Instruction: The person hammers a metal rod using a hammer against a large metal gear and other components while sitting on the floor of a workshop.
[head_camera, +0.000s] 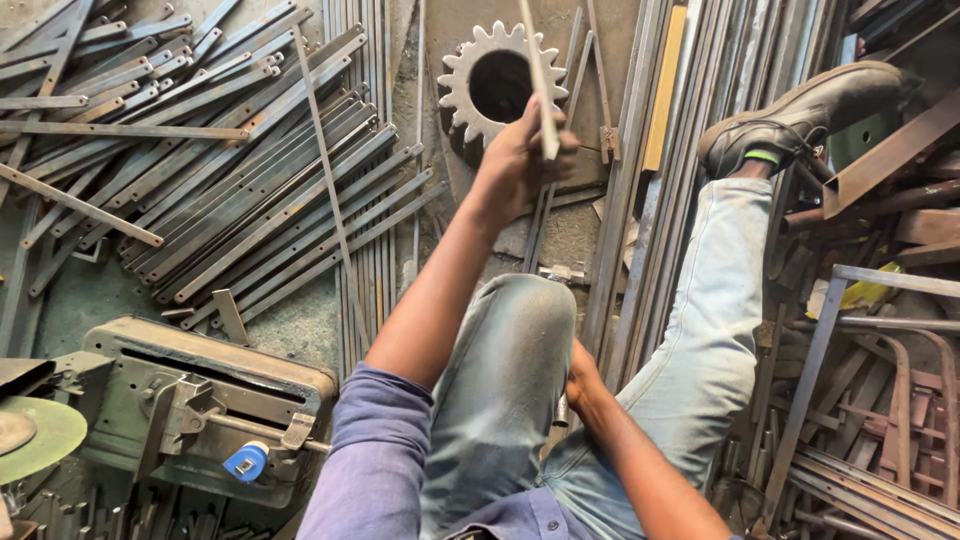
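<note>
The fingers of the left hand (520, 160) were wrapped tight round a thin flat metal strip (540, 80), clamped on it near its lower end, so that the strip rose from the fist and ran out of the top of the view. The hand was held out at arm's length above the floor, in front of a large toothed gear wheel (497, 85) lying among the stock. The right hand (580, 385) was down between the knees, tucked behind the left thigh; whether its fingers were closed on anything could not be told.

Outward from the hands, the person sat with both legs in pale jeans stretched over bundles of long steel rods (640, 200), one boot (800, 115) resting on them. A heap of flat bars (200, 150) lay to the left, and a cut-off machine (200, 410) with a green disc (35, 435) stood near the left elbow.

The risks looked plain. Gripped so near one end by bare fingers, the long strip could whip or swing, and a raw sheared edge could slice the palm if it slid through the fist. The free end, out of sight, could strike something overhead. Loose rods under the legs could roll and pinch.
</note>
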